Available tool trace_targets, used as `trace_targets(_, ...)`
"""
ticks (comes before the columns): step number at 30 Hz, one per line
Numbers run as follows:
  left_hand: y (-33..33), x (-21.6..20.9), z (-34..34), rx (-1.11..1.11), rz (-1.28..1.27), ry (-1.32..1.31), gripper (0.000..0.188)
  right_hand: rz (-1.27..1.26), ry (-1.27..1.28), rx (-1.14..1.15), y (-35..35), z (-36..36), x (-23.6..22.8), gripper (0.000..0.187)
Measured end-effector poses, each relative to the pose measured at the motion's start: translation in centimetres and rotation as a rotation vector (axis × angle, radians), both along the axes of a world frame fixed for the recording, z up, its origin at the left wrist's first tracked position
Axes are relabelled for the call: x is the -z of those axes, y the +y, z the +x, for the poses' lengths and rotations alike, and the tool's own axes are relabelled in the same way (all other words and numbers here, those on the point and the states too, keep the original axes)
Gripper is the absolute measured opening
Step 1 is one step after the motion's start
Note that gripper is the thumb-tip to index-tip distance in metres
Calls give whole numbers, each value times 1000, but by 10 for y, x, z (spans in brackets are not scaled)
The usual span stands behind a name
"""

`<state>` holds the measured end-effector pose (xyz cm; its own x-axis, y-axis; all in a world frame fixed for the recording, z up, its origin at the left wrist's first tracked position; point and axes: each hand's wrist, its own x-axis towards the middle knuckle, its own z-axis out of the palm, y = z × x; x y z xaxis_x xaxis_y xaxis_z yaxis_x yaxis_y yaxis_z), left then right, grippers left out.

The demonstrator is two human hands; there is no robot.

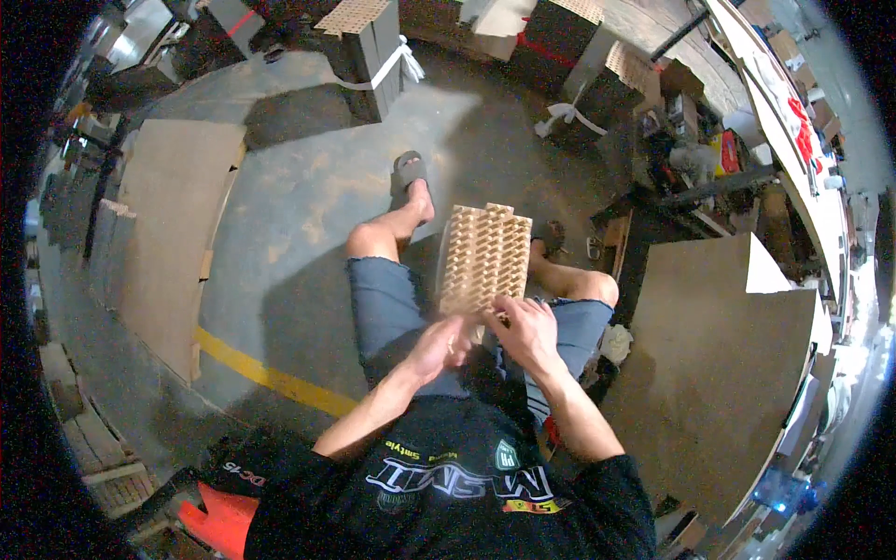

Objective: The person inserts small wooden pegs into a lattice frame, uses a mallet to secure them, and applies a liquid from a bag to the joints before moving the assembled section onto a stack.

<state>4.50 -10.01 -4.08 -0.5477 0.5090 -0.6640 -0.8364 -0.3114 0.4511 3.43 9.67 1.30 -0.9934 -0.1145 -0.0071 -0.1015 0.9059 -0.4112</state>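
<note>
Between my knees stands a tan block (pixel 485 257) with a top of knobby, even rows; it looks like cardboard, but I cannot tell its exact kind. At its near left corner is my left hand (pixel 446 343), smeared by motion, so its fingers are hard to read. My right hand (pixel 527 329) is at the near right edge of the block, fingers curled and pressed together. Whatever sits in those fingers is hidden. Both hands are close together, with a narrow gap between them.
Tall grey bundles with tan patterned tops stand at the back, one bundle (pixel 378 70) wrapped with a white strap. A large brown board (pixel 173 224) lies to the left, another cardboard sheet (pixel 719 364) to the right. A yellow line (pixel 271 375) crosses the floor. Cluttered shelving (pixel 719 191) lines the right.
</note>
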Motion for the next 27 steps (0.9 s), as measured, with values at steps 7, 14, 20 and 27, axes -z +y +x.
trace_targets(7, 13, -11, 4, 85, -93, 55, 67, -382, -352, 7, -28, 32, -17, 35)
trace_targets(14, 10, -6, 3, 207, -296, 471, 61, -783, -420, 217, -31, 43, 10, 25)
trace_targets(20, 9, 2, 6, 183, -302, 511, 50, -807, -335, 214, -21, 38, 16, 19)
trace_targets(27, -3, 15, 11, -33, -115, 54, 32, -378, -42, 90, 5, 11, 13, 11)
